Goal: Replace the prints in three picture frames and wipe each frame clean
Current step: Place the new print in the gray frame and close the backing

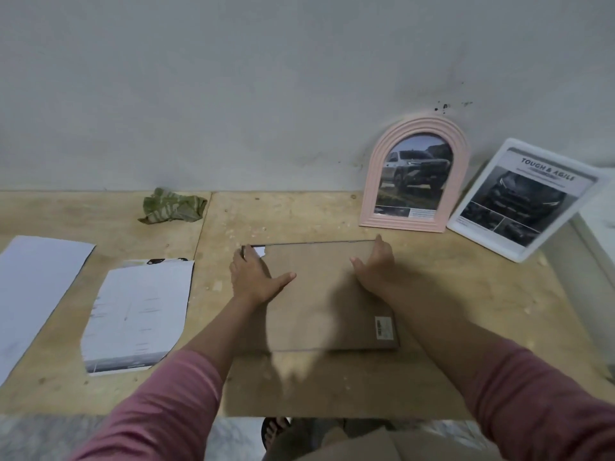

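A rectangular frame lies face down in the middle of the table, its brown backing board [319,304] up. My left hand [254,277] rests flat on the board's far left corner, fingers spread, thumb pointing right. My right hand [376,267] presses flat on the far right part. A sliver of white print shows at the far left corner. A pink arched frame [416,174] with a truck print leans on the wall. A white frame [522,197] with a dark car print leans to its right. A green cloth [173,206] lies crumpled at the back left.
Two loose sheets lie face down on the left: a cut print [139,314] and a larger white sheet [36,287]. The wooden table [466,311] ends at the front edge, with my foot and floor below. A white object stands at the far right edge.
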Demonstrator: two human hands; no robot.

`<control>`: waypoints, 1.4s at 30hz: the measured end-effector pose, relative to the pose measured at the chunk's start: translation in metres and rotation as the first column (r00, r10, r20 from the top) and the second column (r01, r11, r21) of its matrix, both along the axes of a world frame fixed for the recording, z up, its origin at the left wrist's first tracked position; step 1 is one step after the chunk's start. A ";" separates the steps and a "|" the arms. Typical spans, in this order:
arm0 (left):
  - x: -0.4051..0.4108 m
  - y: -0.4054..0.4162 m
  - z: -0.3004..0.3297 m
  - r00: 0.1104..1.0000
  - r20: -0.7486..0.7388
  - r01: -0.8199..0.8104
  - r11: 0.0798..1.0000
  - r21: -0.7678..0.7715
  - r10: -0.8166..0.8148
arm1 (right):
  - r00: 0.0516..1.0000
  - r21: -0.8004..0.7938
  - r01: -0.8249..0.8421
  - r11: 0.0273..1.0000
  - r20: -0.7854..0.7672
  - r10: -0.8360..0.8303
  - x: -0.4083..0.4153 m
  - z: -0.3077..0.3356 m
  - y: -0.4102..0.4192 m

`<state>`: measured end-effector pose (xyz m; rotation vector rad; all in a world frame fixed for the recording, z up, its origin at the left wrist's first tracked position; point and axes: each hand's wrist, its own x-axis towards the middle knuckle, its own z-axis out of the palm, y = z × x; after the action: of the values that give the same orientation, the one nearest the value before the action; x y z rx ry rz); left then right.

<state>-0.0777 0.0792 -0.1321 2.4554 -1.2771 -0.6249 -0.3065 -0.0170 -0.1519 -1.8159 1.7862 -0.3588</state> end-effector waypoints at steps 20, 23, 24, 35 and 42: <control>-0.041 0.074 -0.034 0.770 0.228 0.579 0.803 0.144 -0.596 | 0.831 0.246 -0.510 0.824 -0.107 0.546 -0.043 0.013 0.085; -0.041 0.075 -0.035 0.768 0.247 0.574 0.806 0.146 -0.591 | 0.853 0.212 -0.495 0.843 -0.066 0.517 -0.047 0.009 0.086; -0.041 0.075 -0.035 0.765 0.252 0.576 0.804 0.146 -0.593 | 0.857 0.201 -0.491 0.848 -0.065 0.512 -0.049 0.009 0.087; -0.021 0.107 -0.033 0.896 0.250 0.360 0.930 0.078 -0.367 | 0.844 0.114 -0.453 0.884 -0.266 0.466 -0.053 -0.001 0.117; -0.015 0.105 -0.029 0.887 0.185 0.401 0.904 0.148 -0.423 | 0.846 0.088 -0.376 0.923 -0.375 0.380 -0.047 -0.012 0.126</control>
<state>-0.0924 0.1844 -0.1612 2.3956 -1.9312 -0.5486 -0.3536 0.1093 -0.1643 -2.2934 1.6003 0.1799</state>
